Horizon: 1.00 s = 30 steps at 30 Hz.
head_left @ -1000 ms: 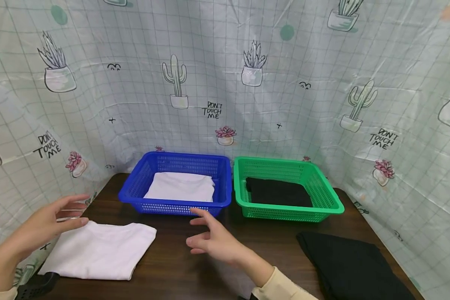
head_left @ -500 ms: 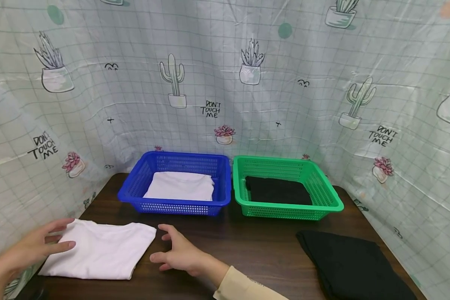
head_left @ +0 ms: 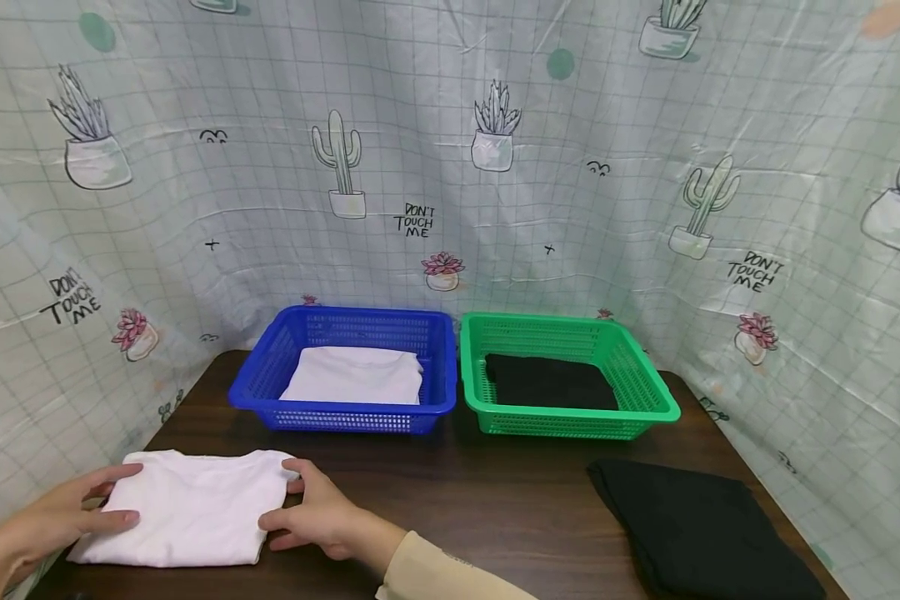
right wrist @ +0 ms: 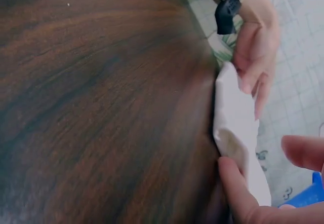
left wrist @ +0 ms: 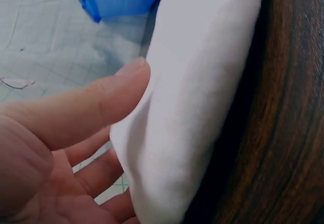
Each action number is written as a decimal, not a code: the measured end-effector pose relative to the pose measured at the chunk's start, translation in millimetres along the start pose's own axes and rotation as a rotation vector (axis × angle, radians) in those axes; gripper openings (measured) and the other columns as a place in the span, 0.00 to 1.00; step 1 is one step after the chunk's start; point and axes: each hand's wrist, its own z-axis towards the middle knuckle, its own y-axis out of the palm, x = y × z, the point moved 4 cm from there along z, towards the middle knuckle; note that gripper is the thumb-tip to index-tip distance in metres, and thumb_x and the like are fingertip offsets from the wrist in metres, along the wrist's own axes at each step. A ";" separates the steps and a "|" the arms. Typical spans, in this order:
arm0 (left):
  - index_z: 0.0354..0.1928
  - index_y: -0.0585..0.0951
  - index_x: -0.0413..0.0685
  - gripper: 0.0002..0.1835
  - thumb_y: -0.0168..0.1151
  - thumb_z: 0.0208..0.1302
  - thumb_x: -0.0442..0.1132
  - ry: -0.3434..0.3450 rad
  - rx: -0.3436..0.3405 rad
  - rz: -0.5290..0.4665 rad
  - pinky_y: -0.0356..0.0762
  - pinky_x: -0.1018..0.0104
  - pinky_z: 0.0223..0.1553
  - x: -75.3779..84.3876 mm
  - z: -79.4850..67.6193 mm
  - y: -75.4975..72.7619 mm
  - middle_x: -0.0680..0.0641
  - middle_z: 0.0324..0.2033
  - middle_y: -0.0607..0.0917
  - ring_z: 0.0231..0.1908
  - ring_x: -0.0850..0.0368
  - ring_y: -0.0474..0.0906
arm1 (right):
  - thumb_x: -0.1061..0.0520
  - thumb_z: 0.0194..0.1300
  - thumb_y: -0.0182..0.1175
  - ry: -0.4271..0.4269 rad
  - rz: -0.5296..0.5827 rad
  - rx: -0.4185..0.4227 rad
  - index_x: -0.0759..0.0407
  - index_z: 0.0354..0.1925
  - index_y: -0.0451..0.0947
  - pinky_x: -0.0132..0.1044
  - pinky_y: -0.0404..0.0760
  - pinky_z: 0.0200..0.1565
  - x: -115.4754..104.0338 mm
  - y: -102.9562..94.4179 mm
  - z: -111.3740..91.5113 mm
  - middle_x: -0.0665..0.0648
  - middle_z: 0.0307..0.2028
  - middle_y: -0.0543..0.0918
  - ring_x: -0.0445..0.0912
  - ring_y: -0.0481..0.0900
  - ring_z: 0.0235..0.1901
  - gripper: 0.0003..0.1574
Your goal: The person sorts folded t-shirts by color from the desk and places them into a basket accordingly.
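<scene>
A folded white T-shirt [head_left: 195,508] lies on the left part of the dark wooden table, its curved neckline toward the back. At its left edge my left hand [head_left: 60,521] rests, thumb and fingers spread over the cloth. In the left wrist view the thumb [left wrist: 116,95] lies along the cloth edge, with the other fingers behind it. My right hand [head_left: 326,512] is at the opposite edge, fingers extended. Seen from the right wrist, one fingertip [right wrist: 230,176] meets the lower fold of the shirt while another digit stands apart from it.
Behind the shirt stands a blue basket [head_left: 337,419] holding a folded white garment [head_left: 352,375]. Beside it a green basket [head_left: 562,423] contains folded black cloth [head_left: 551,383]. A folded black garment [head_left: 705,529] lies at the table's right side. A patterned curtain [head_left: 450,167] surrounds the table.
My right hand has moved left from in front of the blue basket to the shirt's right edge. The left hand has come down onto the left edge. The shirt stays on the table.
</scene>
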 end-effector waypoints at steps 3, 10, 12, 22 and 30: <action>0.70 0.49 0.23 0.43 0.59 0.70 0.46 0.012 -0.023 -0.032 0.75 0.50 0.47 -0.6 -0.8 0.5 0.19 0.57 0.65 0.56 0.29 0.66 | 0.79 0.48 0.65 -0.035 -0.039 0.076 0.52 0.61 0.69 0.46 0.85 0.34 2.2 3.9 3.2 0.58 0.48 0.69 0.52 0.83 0.32 0.45; 0.73 0.43 0.28 0.44 0.59 0.70 0.41 0.020 -0.094 -0.211 0.76 0.56 0.48 -0.6 0.8 10.0 0.16 0.63 0.54 0.57 0.41 0.68 | 0.76 0.45 0.70 -0.097 -0.098 0.213 0.54 0.58 0.75 0.42 0.85 0.33 0.8 1.7 9.9 0.56 0.43 0.74 0.48 0.82 0.31 0.42; 0.73 0.43 0.29 0.43 0.58 0.70 0.40 0.024 -0.097 -0.226 0.75 0.52 0.50 -1.0 1.2 11.8 0.16 0.64 0.50 0.58 0.37 0.65 | 0.75 0.47 0.70 -0.098 -0.103 0.185 0.53 0.60 0.75 0.43 0.85 0.33 -0.6 -0.3 12.5 0.56 0.42 0.74 0.48 0.82 0.30 0.42; 0.77 0.48 0.47 0.40 0.57 0.71 0.40 0.040 -0.137 -0.311 0.70 0.51 0.54 -3.5 8.2 18.5 0.19 0.68 0.41 0.66 0.26 0.47 | 0.78 0.49 0.67 -0.073 -0.110 0.109 0.49 0.59 0.77 0.47 0.85 0.33 -1.6 -9.4 21.9 0.56 0.41 0.72 0.49 0.83 0.31 0.42; 0.77 0.47 0.47 0.41 0.58 0.70 0.40 0.019 -0.156 -0.353 0.63 0.39 0.58 -5.1 10.2 20.6 0.22 0.70 0.36 0.67 0.24 0.36 | 0.80 0.48 0.66 -0.072 -0.110 0.102 0.48 0.58 0.79 0.49 0.85 0.31 1.0 -12.9 26.4 0.56 0.42 0.70 0.50 0.82 0.29 0.43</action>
